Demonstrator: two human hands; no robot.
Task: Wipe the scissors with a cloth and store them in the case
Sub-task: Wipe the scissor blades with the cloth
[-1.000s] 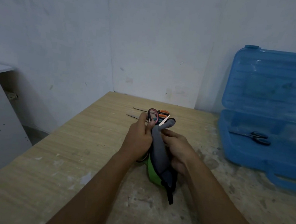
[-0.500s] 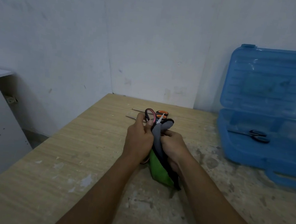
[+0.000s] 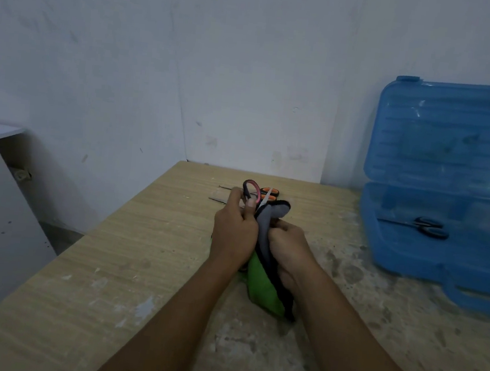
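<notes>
Hands meet above the table (image 3: 140, 250): the left hand (image 3: 234, 232) grips pink-handled scissors (image 3: 258, 193), the right hand (image 3: 288, 247) bunches the cloth (image 3: 260, 286) round their blade (open case (image 3: 411, 263) well apart, to the right).

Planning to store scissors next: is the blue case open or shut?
Open. The blue case has its lid raised upright; black scissors lie in its base.

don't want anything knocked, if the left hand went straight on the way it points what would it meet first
Probably the orange-handled scissors lying on the table just beyond the left hand; if it is raised, it may pass over them to the wall.
</notes>
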